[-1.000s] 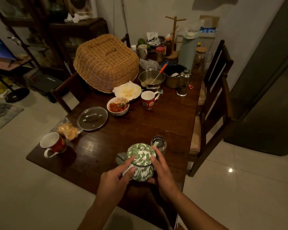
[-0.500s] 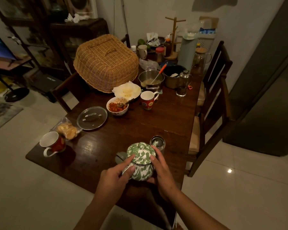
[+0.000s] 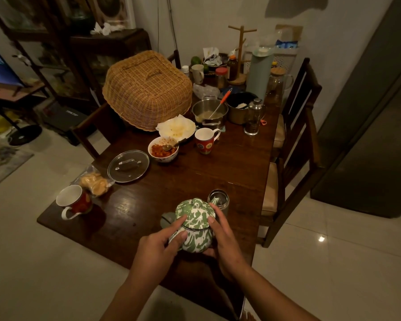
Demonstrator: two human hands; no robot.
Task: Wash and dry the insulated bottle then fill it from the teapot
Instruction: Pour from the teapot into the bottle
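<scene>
a long dark wooden tabletop (image 3: 218,172) runs away from the person, crowded at its far end. a wicker food cover (image 3: 146,89) sits on its far left part, and a glass pot lid (image 3: 128,166) lies nearer on the left. at the near end the green-and-white teapot (image 3: 196,230), lid on, is held between both hands; whether its base rests on the wood cannot be told. the left hand (image 3: 158,249) lays its forefinger on the lid and its thumb against the body, other fingers curled. the right hand (image 3: 225,242) cups the other side, fingers nearly straight over the lid, thumb round the lower body. a red mug (image 3: 74,201) stands at the near left corner. the insulated bottle (image 3: 218,200) stands uncapped just behind the teapot, to its right.
</scene>
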